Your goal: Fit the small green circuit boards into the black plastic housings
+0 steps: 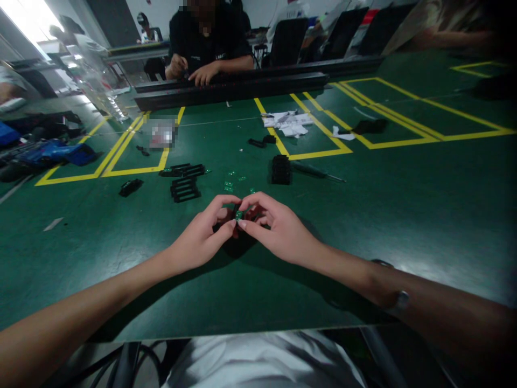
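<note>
Between my fingertips, just above the table, is a small green circuit board (239, 215) with a dark part against it, mostly covered by my fingers. My left hand (210, 229) pinches it from the left with thumb and index finger. From the right, my right hand (277, 229) closes on the same piece, the two thumbs nearly touching. Several loose green boards (229, 186) lie just beyond my fingertips. To the left are black slotted plastic frames (184, 190) and more black strips (189, 170). A stack of black parts (280, 170) stands to the right.
A screwdriver (319, 171) lies right of the black stack. Crumpled white paper (288, 123) sits farther back. Blue and black gear (48, 153) is at the left, near a clear plastic bottle (115, 105). A long black rail (234, 90) crosses the far side, before a seated person (208, 40).
</note>
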A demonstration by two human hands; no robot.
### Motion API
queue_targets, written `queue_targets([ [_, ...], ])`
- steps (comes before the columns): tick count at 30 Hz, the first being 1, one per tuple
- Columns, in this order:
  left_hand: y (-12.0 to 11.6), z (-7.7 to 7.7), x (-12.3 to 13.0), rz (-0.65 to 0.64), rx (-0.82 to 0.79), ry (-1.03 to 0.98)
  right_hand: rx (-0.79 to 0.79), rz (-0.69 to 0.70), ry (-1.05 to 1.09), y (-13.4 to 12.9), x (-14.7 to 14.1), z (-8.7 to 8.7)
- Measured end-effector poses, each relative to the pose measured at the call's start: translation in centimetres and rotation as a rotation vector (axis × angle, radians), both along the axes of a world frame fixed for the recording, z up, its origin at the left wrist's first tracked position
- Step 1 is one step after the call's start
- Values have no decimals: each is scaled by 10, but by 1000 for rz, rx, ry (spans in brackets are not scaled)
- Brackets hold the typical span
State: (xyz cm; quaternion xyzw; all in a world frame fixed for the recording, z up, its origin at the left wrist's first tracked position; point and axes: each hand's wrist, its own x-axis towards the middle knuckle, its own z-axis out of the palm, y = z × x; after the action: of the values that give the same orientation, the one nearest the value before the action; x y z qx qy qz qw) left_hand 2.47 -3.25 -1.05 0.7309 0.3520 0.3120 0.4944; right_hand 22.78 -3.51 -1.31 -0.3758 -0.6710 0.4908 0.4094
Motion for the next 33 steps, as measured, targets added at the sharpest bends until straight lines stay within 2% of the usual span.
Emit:
queue_targets([
  [25, -1, 2, 1, -6, -15, 4, -32, 28, 8, 1, 2, 2],
  [33, 5, -2, 3, -4, -55, -52, -89, 46, 102, 6, 1, 0],
])
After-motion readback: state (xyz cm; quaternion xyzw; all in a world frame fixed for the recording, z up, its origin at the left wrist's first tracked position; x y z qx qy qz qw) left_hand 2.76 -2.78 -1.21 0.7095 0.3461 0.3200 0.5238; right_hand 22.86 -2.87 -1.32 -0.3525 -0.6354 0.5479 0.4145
